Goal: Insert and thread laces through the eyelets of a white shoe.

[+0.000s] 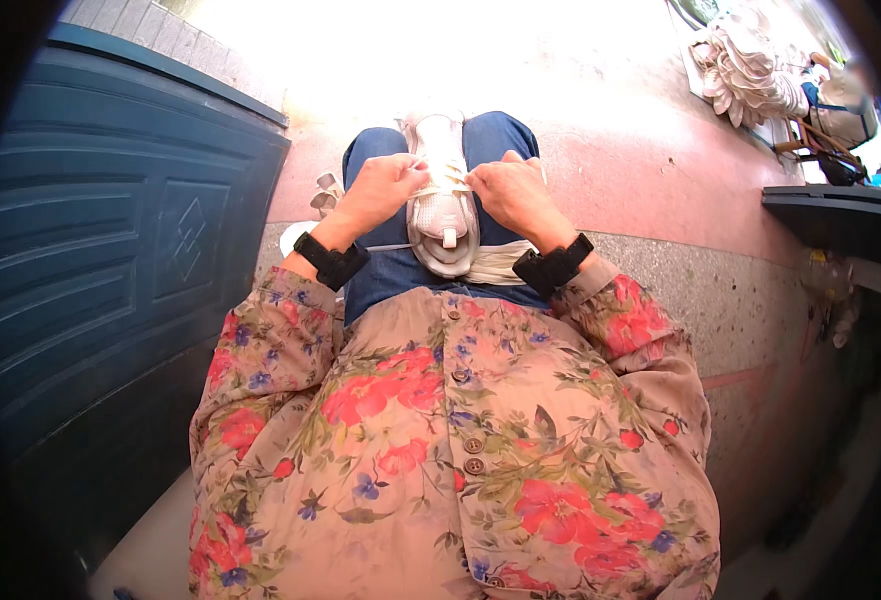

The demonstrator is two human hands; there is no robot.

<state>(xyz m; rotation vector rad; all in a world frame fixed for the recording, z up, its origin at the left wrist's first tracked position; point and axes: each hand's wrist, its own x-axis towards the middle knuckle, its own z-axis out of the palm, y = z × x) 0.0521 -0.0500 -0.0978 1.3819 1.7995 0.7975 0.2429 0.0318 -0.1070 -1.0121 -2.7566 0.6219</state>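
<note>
Dark blue panelled door [110,230] left; pink floor band [640,190]; pale heap [740,75] upper right.

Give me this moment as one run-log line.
left hand: pinching shoelace; right hand: pinching shoelace; white shoe: on lap; blue panelled door: left side

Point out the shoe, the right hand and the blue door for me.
Shoe [443,212]: head view, on its pale upper.
Right hand [517,193]: head view, on the back of the hand.
Blue door [110,205]: head view, on its panelled face.
</note>
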